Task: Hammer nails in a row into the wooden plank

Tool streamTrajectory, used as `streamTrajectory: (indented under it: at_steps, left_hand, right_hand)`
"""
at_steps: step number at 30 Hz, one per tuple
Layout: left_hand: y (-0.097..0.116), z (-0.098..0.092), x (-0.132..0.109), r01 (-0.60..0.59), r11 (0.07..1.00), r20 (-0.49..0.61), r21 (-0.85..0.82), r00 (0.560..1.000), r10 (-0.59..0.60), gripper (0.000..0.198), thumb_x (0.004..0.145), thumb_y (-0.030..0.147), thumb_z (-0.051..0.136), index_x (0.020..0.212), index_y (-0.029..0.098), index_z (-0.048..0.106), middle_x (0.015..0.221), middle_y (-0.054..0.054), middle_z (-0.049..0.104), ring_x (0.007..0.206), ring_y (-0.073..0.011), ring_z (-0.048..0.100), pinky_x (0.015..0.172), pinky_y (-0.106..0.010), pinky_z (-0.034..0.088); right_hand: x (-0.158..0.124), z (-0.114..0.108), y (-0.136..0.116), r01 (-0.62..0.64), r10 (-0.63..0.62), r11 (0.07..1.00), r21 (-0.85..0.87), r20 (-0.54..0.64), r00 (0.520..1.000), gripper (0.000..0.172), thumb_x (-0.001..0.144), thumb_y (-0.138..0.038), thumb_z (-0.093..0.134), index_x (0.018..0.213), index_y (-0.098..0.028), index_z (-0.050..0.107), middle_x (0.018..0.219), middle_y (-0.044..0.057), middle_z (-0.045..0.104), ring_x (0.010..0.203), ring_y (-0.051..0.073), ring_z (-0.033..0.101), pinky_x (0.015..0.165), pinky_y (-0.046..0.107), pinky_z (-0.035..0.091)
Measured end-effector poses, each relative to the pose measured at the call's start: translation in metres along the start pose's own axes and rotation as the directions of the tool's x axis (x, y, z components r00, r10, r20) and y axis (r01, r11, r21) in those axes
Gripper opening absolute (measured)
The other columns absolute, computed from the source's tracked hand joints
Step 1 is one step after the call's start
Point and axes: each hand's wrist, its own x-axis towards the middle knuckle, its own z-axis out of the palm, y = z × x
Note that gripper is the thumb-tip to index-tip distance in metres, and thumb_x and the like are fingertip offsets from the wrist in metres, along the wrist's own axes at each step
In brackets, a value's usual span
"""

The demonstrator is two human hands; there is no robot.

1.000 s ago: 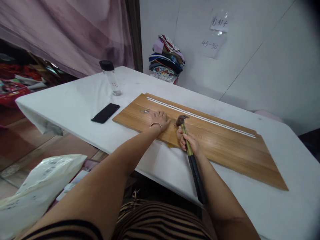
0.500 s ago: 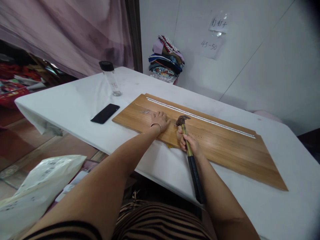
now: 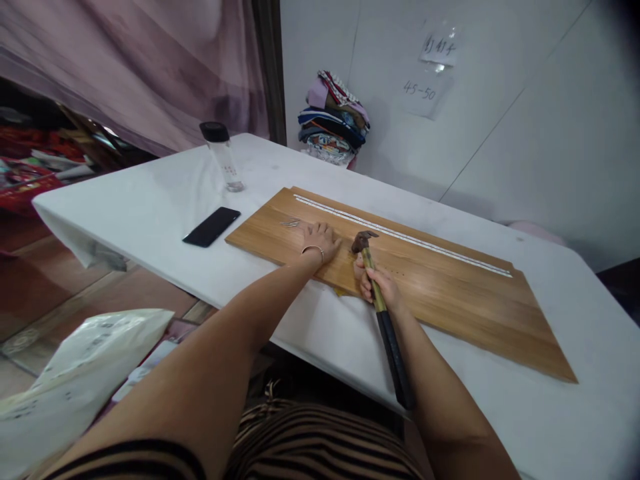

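Note:
A long wooden board [image 3: 450, 287] with a white strip along its far edge lies on the white table [image 3: 150, 207]. My left hand [image 3: 320, 238], a bangle on the wrist, rests on the board with its fingers curled near the hammer head; whether they pinch something I cannot make out. My right hand [image 3: 377, 287] is wrapped round the handle of a hammer [image 3: 364, 241], close to the head, which hovers just over the board beside my left fingers. A few loose nails [image 3: 290, 223] lie on the board beyond my left hand.
A black phone [image 3: 211, 226] lies left of the board. A clear bottle with a black cap [image 3: 221, 157] stands behind it. Folded clothes [image 3: 333, 117] are stacked at the wall. A white plastic bag [image 3: 75, 380] sits low on the left.
The hammer head rose and dipped slightly above the board; both hands stay in the same places.

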Motion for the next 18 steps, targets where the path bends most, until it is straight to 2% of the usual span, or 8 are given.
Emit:
streamTrajectory:
  at_steps: [18]
  left_hand:
    - [-0.0009, 0.0007, 0.0012, 0.001, 1.000, 0.004, 0.004, 1.000, -0.001, 0.052, 0.107, 0.048, 0.039, 0.143, 0.023, 0.066, 0.160, -0.015, 0.058, 0.152, -0.0354, 0.044, 0.125, -0.056, 0.032]
  right_hand:
    - [-0.0010, -0.0001, -0.0007, 0.008, -0.008, 1.000, 0.008, -0.002, 1.000, 0.048, 0.082, -0.053, 0.079, 0.113, -0.022, 0.058, 0.055, -0.012, 0.050, 0.040, 0.012, 0.047, 0.035, 0.022, 0.028]
